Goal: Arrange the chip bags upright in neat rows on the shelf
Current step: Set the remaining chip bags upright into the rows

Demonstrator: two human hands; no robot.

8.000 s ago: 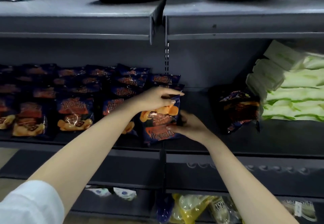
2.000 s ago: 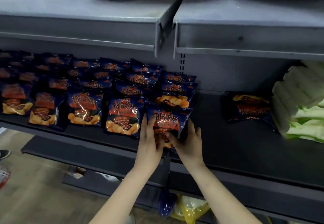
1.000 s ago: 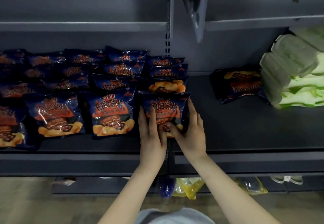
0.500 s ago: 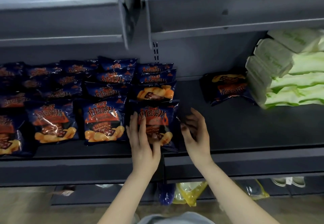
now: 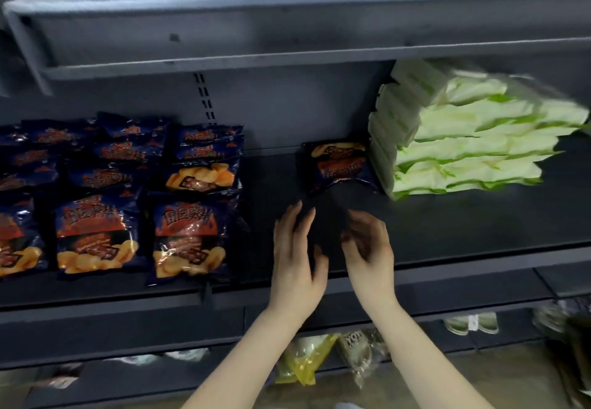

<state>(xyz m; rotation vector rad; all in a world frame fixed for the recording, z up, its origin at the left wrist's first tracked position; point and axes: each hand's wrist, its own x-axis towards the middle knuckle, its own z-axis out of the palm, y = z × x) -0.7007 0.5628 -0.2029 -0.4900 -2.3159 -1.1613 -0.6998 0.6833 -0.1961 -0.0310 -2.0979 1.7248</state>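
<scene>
While neither hand holds anything, the main hazard sits at the stack of green-and-white packs (image 5: 463,152), taken as reference throughout. One lone chip bag (image 5: 339,165) lies tilted against the stack's left face, touching it, its print apparently inverted. Dragging it out carelessly could, in my judgement, shift the lower packs, since the stack leans. Its glossy film looks slippery, so a loose pinch may drop it. The left hand (image 5: 295,258), fingers straight, and the right hand (image 5: 367,248), fingers loosely curled, hover empty in front of that bag, left of the stack, near the front edge of the shelf (image 5: 463,232). Well to the stack's left, the rows of chip bags (image 5: 188,236) stand upright, each leaning on the one behind; a rough insertion beside them could tip the front bag forward. Below the stack, a lower tier holds a yellow pack (image 5: 300,360) and others too blurred to identify.
</scene>
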